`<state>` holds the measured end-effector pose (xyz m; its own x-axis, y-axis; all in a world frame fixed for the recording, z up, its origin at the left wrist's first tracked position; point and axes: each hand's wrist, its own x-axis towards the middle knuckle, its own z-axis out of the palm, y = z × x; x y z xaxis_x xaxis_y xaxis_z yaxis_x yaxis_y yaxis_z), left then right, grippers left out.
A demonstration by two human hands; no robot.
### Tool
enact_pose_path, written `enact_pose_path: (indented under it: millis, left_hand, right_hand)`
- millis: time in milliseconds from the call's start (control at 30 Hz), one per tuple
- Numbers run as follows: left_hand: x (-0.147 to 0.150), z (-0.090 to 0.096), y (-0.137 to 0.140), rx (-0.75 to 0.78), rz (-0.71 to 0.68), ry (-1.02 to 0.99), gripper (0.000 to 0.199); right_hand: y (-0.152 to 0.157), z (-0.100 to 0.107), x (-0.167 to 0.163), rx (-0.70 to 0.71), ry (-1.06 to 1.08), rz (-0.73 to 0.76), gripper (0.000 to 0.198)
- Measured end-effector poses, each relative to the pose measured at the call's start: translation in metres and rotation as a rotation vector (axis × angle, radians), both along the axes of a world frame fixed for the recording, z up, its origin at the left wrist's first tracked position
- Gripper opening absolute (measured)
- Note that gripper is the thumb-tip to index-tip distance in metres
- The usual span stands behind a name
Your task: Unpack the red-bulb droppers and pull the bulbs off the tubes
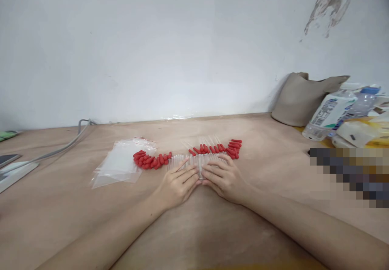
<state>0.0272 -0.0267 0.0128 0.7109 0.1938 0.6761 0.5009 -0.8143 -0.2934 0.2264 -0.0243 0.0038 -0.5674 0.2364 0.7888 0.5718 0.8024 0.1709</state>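
A row of clear thin tubes (199,161) lies side by side on the table under both hands. My left hand (181,179) rests over its left half with the fingers stretched out flat. Over the right half lies my right hand (223,177), its fingers also extended and touching the tubes. The two hands nearly meet, and the thumbs are at the near side. Red rubber dropper bulbs (209,149) line the far side, some with clear stems pointing away. Another heap of red bulbs (148,160) is left of the tubes. The hands hide part of the row.
Clear zip bags (117,164) lie to the left, partly under the red heap. A grey cable (65,146) crosses the far left, near a phone (9,159). At the right are a grey-brown bag (296,100), a plastic bottle (331,110) and yellow packaging. A wall stands behind.
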Motion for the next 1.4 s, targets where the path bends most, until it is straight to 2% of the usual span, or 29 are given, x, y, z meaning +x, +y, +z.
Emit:
enact_pose_path:
  millis: [167,333,567,633,733,833,900,967,1067,1233,1400]
  left_hand:
    - [-0.004,0.002,-0.008,-0.052,-0.055,-0.011,0.009]
    - [-0.008,0.001,-0.010,-0.121,-0.054,-0.003,0.012]
    - [-0.015,0.002,-0.009,-0.138,-0.072,-0.024,0.013]
    - [-0.022,0.004,-0.005,-0.148,-0.040,-0.059,0.015]
    - [-0.032,0.007,0.003,-0.155,0.074,-0.167,0.016]
    - [-0.034,0.009,0.011,-0.174,0.202,-0.269,0.020]
    - [-0.032,0.010,0.014,-0.200,0.262,-0.286,0.026]
    - [-0.029,0.010,0.016,-0.226,0.290,-0.270,0.031]
    - [-0.026,0.010,0.017,-0.238,0.267,-0.250,0.031]
    - [-0.023,0.007,0.021,-0.254,0.227,-0.211,0.021]
    - [-0.019,0.007,0.022,-0.287,0.232,-0.120,0.017]
  right_hand:
    - [-0.003,0.002,0.003,0.049,-0.052,0.075,0.010]
    - [-0.004,0.003,0.007,0.034,-0.095,0.089,0.010]
    - [-0.005,0.001,0.018,0.069,-0.110,0.104,0.014]
    - [-0.003,0.004,0.028,0.059,-0.047,0.074,0.014]
    - [0.005,0.010,0.044,0.021,0.141,-0.069,0.014]
    - [0.021,0.013,0.058,-0.085,0.313,-0.175,0.016]
    - [0.034,0.012,0.067,-0.243,0.452,-0.230,0.021]
    - [0.048,0.009,0.077,-0.392,0.646,-0.317,0.029]
    - [0.068,0.000,0.092,-0.497,0.891,-0.414,0.036]
    - [0.087,-0.013,0.110,-0.629,0.941,-0.448,0.034]
    - [0.090,-0.018,0.110,-0.669,0.912,-0.465,0.036]
